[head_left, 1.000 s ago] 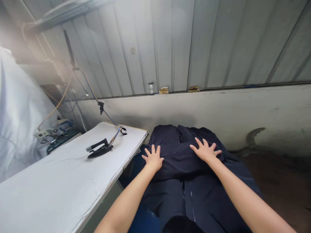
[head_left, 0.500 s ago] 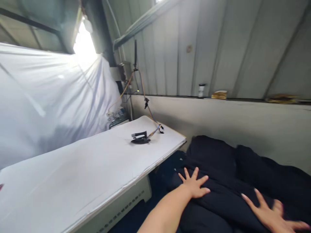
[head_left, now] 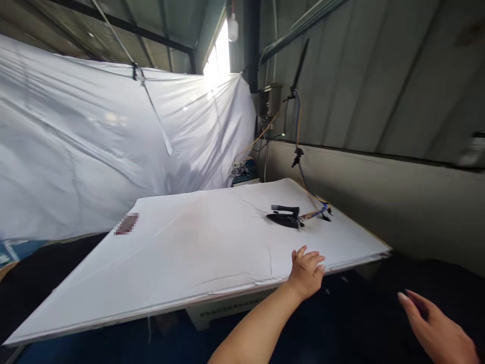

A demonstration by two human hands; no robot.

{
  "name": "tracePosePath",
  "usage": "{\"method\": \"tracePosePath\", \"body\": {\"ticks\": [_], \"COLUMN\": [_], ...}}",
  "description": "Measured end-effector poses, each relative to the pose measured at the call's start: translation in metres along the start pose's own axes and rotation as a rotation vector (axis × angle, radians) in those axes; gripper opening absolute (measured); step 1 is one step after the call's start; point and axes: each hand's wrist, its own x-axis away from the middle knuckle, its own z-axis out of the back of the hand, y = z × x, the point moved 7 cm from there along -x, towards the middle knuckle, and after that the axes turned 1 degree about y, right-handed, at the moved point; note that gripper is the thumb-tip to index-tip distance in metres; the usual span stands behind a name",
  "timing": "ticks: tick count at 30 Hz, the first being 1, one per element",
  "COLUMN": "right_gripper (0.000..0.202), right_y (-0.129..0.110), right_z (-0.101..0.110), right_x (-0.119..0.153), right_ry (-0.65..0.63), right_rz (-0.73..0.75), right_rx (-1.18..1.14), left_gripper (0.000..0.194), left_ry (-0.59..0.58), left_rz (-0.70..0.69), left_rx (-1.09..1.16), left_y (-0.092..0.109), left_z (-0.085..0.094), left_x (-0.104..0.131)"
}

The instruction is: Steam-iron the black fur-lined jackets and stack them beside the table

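While the left hand is empty, loosely spread, an iron lies beyond it.
Right hand half-open, seemingly empty.

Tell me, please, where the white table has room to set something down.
The broad middle of the white table is bare, between the pixelated reddish patch and the iron. The right is crowded: iron, hose, and the left hand at the near edge.

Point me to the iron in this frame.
In the head view, the iron lies right of centre on the white-topped table, beyond the left hand and toward the table's far side.
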Motion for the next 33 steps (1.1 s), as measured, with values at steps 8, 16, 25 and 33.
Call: {"method": "tracePosePath", "body": {"ticks": [8,16,25,33], "right_gripper": [0.052,0.049,0.045,0.044], "right_y": [-0.313,-0.514,-0.615,-0.683], "right_z": [-0.129,-0.240,-0.288,-0.308], "right_x": [0.100,0.226,0.301,0.330], "right_ry": [-0.264,-0.614,-0.931,-1.053], "right_rz": [0.277,0.549,0.711,0.789], "right_rx": [-0.343,-0.624,-0.639,-0.713], "left_gripper": [0.026,0.026,0.031,0.030], "left_ry": [0.564,0.818,0.992,1.084], "left_rz": [0.196,0.515,0.809,0.836], "left_rx": [-0.146,-0.407,-0.480,-0.586], "left_y": [-0.143,-0.230,-0.246,-0.249], "left_z": [0.271,0.443,0.495,0.529], "left_x": [0.074,0.222,0.311,0.308]}}
